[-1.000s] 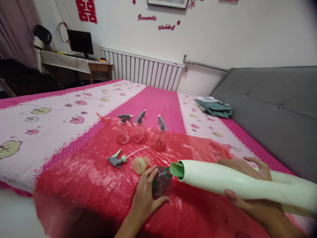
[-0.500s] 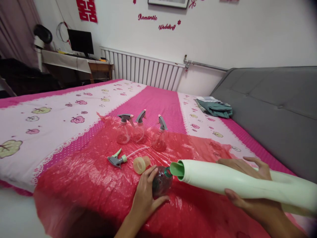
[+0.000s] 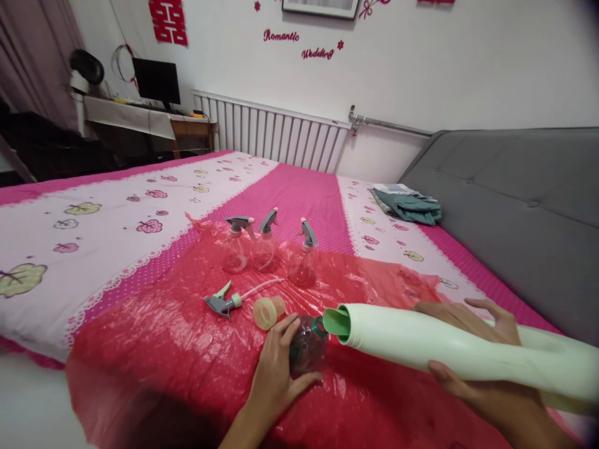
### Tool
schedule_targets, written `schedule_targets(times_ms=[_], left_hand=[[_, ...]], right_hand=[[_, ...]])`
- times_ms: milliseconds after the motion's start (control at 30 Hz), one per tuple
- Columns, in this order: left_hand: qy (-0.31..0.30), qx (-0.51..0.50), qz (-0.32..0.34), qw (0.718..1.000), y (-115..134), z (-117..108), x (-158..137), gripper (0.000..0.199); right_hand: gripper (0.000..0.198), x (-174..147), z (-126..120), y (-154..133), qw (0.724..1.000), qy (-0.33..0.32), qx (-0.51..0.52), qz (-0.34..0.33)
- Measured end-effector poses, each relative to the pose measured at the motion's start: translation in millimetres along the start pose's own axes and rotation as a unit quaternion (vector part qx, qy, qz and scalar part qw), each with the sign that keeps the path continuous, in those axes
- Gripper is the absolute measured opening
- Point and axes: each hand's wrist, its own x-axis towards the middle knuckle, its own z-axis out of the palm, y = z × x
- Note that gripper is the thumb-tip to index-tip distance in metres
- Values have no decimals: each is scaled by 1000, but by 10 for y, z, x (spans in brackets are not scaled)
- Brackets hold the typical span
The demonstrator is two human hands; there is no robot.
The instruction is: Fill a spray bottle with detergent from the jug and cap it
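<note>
My left hand (image 3: pixel 278 368) is wrapped round a clear spray bottle (image 3: pixel 309 347) with a green neck ring, steadying it on the red plastic sheet (image 3: pixel 187 349). From the right, my right hand (image 3: pixel 486 349) grips a pale green plastic jug (image 3: pixel 397 330), tipped nearly level. The jug's darker green spout (image 3: pixel 334 321) meets the bottle's mouth; I cannot make out any liquid flowing. Beside the left hand lies a yellowish translucent funnel-like cup (image 3: pixel 268 312). Left of it, a grey and green spray head (image 3: pixel 223 302) rests with its tube (image 3: pixel 259 289) pointing right.
Three clear spray bottles with grey and pink heads stand behind, one being the right-hand bottle (image 3: pixel 303 265). Folded clothes (image 3: pixel 407 204) lie near the grey headboard (image 3: pixel 515 187). The bed (image 3: pixel 299 187) reaches to a radiator (image 3: pixel 276 131). A desk with a monitor (image 3: pixel 156 81) stands far left.
The view has shifted slightly. Both hands keep their holds, and the jug's spout stays at the bottle's mouth.
</note>
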Motion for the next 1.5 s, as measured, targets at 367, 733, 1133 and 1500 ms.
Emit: schedule_targets(times_ms=[367, 733, 1133, 1500], left_hand=[[-3, 5, -1, 1000, -2, 2, 1, 103], [-6, 9, 2, 1000, -2, -1, -5, 100], [-5, 4, 2, 1000, -19, 11, -18, 97], [-5, 5, 0, 1000, -12, 11, -6, 96]], right_hand=[[41, 28, -6, -8, 1000, 3, 4, -11], [48, 47, -16, -14, 999, 4, -23, -34], [46, 50, -36, -19, 999, 5, -23, -38], [42, 68, -50, -27, 999, 4, -24, -43]])
